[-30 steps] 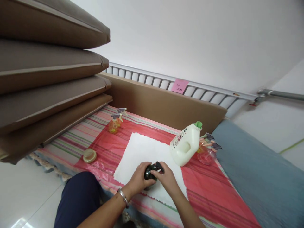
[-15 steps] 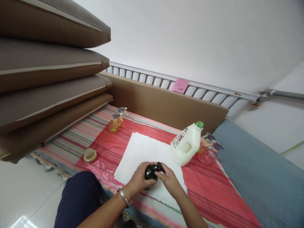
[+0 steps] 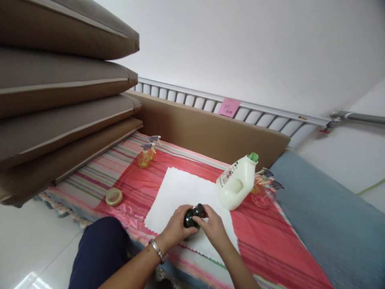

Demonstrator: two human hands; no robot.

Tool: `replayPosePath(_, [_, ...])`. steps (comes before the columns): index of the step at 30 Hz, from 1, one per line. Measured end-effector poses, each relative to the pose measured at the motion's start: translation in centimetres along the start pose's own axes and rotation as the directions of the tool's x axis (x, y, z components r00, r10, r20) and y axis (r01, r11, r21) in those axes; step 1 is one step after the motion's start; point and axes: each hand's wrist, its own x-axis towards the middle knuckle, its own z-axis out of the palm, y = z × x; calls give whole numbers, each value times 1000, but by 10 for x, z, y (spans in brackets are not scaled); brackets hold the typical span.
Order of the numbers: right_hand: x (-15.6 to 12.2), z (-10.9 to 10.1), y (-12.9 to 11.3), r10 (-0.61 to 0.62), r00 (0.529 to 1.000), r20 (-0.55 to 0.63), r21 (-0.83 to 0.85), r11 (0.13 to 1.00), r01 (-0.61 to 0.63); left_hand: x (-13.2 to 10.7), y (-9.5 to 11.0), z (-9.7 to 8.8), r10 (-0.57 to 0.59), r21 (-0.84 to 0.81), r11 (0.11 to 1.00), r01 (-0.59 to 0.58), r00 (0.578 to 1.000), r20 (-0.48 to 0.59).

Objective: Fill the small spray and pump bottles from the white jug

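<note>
My left hand (image 3: pixel 177 223) is wrapped round the body of a dark green, glossy spray bottle (image 3: pixel 189 218) above a white cloth. The fingers of my right hand (image 3: pixel 214 226) are closed on its black spray head (image 3: pixel 201 209), at the top of the bottle. Part of the bottle is hidden behind my fingers. The white cloth (image 3: pixel 183 188) has a scalloped edge and lies under both hands. Right of it stands a pale green jug (image 3: pixel 240 188) with a handle, a printed label and a green cap.
Two yellowish spray bottles (image 3: pixel 144 158) stand at the back left, and a round lidded tub (image 3: pixel 114 196) nearer me. Pinkish spray bottles (image 3: pixel 262 196) cluster behind the jug. Stacked brown cushions (image 3: pixel 69 80) rise at the left. A brown board (image 3: pixel 207 124) and radiator (image 3: pixel 186 98) line the back.
The black spray head has turned slightly, and the fingers of my right hand have shifted with it. My left hand keeps its hold on the bottle.
</note>
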Motion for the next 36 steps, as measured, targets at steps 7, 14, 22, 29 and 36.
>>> replayPosePath(7, [0, -3, 2, -49, 998, 46, -30, 998, 51, 0, 3, -1, -2, -13, 1000, 2, 1000, 2])
replayPosePath(14, [3, -3, 3, -39, 998, 48, -113, 993, 44, 0, 2, -1, -2, -19, 1000, 2, 1000, 0])
replayPosePath(22, [5, -3, 0, -66, 994, 88, -78, 994, 73, 1, 3, -1, -6, -12, 1000, 6, 1000, 2])
replayPosePath(29, [8, -7, -8, -108, 986, 124, 3, 994, 109, 1, 5, -5, 33, -47, 998, -32, 999, 20])
replayPosePath(36, [5, -10, -3, -68, 977, 201, 127, 991, 42, 1, 2, -4, 40, -53, 998, -39, 999, 14])
